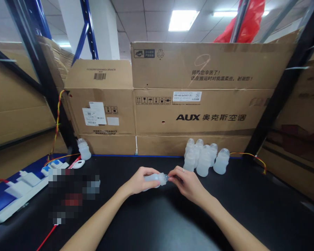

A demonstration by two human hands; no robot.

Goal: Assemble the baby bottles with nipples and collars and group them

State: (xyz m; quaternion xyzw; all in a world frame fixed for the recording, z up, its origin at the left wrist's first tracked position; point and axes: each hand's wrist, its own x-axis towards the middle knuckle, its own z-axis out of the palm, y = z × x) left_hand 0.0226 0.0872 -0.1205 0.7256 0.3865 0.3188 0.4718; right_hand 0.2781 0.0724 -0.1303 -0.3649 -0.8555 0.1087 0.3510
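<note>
My left hand (140, 181) is wrapped round a translucent white baby bottle (162, 179), which lies tilted on its side above the black table with its top pointing right. At that end, the fingertips of my right hand (187, 182) pinch the tip of the clear nipple (166, 177). A ring shows on one right finger. My left fingers hide much of the bottle's body. Behind my right hand stands a group of several similar capped bottles (204, 160), upright and close together. One more bottle (84, 149) stands at the back left.
A white power strip (23, 198) with plugs and chargers runs along the left edge. Beside it are a white oval object (79, 164) and a blurred-out area with a red cable (47, 237). A cardboard wall (159, 122) closes the back, between dark posts.
</note>
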